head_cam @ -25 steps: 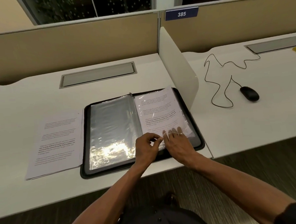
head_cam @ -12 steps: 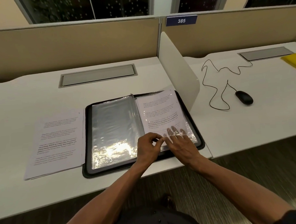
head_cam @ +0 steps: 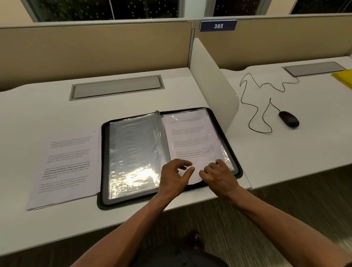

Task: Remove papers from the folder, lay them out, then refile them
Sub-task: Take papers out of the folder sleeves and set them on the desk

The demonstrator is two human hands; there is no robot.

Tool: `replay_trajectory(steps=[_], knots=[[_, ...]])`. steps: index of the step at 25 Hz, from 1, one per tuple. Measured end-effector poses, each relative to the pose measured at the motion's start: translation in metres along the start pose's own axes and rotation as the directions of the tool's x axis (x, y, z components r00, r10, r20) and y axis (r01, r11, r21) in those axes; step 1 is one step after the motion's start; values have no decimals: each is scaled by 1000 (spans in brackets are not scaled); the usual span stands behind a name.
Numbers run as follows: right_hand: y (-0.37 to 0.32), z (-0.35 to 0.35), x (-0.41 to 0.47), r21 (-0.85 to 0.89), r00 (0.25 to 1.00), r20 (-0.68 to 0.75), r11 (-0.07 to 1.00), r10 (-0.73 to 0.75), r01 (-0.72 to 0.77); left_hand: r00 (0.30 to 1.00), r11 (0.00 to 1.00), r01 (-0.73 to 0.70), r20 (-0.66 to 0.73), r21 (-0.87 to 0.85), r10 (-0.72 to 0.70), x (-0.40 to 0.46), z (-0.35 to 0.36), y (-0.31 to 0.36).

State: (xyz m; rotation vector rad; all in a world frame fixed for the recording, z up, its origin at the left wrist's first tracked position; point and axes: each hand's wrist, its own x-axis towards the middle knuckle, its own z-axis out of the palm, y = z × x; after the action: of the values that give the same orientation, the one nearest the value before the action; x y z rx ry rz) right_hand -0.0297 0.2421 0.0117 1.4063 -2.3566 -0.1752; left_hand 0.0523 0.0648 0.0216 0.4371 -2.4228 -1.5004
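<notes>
A black zip folder lies open on the white desk, showing clear plastic sleeves on its left half. On the right half a printed sheet sits partly inside a sleeve, its lower edge sticking out toward me. My left hand pinches the sleeve's near edge between thumb and forefinger. My right hand grips the sheet's lower edge, fingers curled on it. A stack of printed papers lies flat on the desk left of the folder.
A white divider panel stands just right of the folder. Beyond it a black mouse with a looping cable and a yellow object lie on the neighbouring desk. A grey cable hatch sits behind the folder.
The sheet has slid further up into the right-hand sleeve. My right hand's fingers went from flat under the plastic to curled at the sheet's lower edge.
</notes>
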Motion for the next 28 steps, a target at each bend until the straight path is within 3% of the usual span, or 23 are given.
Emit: replay_trajectory(steps=[4,8,10,13,15,17,18,20,22,24,26,28], knots=[[-11,-10,-24,151,987,-135,986,91,-71,993,998,67,-100,11,-65,-27,-7,-13],[-44,-28,-65,361,942,-81,891,326,-277,936,936,352,2,-33,-352,-70,-19,-12],[-62,-39,-86,439,899,-34,814,437,-380,824,822,561,158,-97,-544,-86,-21,-6],[-88,-51,-105,555,841,64,682,537,-477,604,465,796,454,-388,-655,-94,-16,-4],[-98,-63,-114,632,847,154,609,508,-480,552,313,824,544,-472,-632,-93,-10,-7],[-91,-80,-118,710,867,299,514,399,-481,547,274,822,561,-498,-621,-94,-8,-5],[-82,-86,-118,745,846,389,416,365,-522,539,273,830,570,-487,-620,-95,-8,0],[-57,-89,-114,731,693,562,121,451,-672,508,274,856,617,-439,-601,-102,-7,7],[-33,-82,-103,573,382,717,-180,583,-800,473,269,881,692,-389,-546,-113,-3,5],[-26,-72,-98,397,144,833,-395,535,-828,458,330,885,739,-328,-494,-122,2,5],[-26,-64,-105,314,59,863,-441,502,-841,472,423,863,741,-277,-477,-128,5,7],[-27,-68,-119,309,42,857,-445,514,-841,529,524,811,709,-261,-466,-131,6,8]])
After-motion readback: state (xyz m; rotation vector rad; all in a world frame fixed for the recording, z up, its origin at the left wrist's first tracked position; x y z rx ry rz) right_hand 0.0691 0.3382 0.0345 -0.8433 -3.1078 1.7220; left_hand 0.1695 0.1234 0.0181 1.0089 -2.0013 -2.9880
